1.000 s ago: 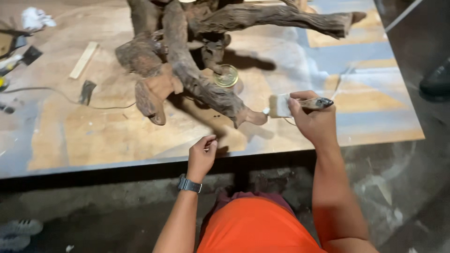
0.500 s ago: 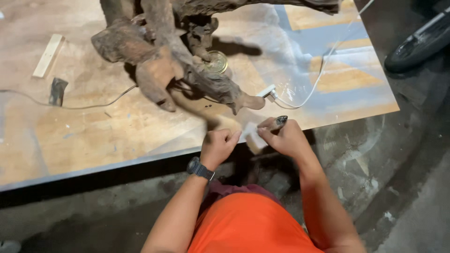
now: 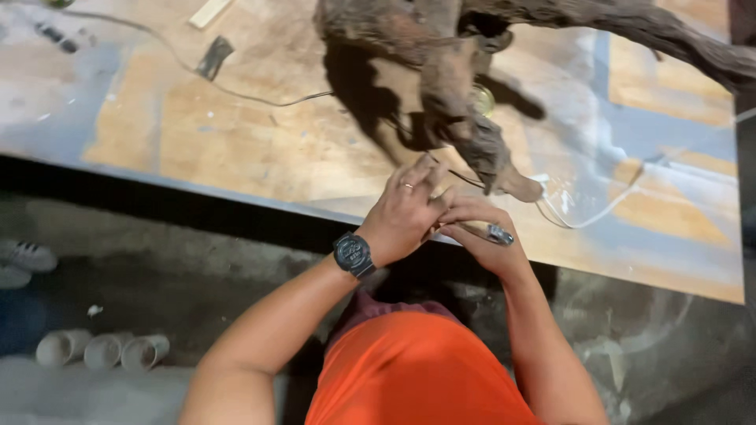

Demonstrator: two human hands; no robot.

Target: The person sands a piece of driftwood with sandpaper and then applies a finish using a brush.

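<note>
Driftwood, a big gnarled brown piece, lay across the far half of the bench, and one stubby limb of it reached down toward the near edge, ending just beside my hands. My left hand was held over that near edge with the fingers stretched out and loosely spread, a ring on one finger and a dark watch on the wrist; I could not tell whether it pinched anything. My right hand was just beneath and touching it, curled around a small dark pen-like tool whose grey tip stuck out to the right.

A round brass-coloured lid or tin sat tucked against the wood near the middle of the bench. A white cord looped on the bench top to the right of the limb, and a thin dark wire ran along the far left part, past a small dark flat piece. A pale wooden strip lay at the far edge. On the floor to the left stood three white tubes side by side, with a white shoe farther up.
</note>
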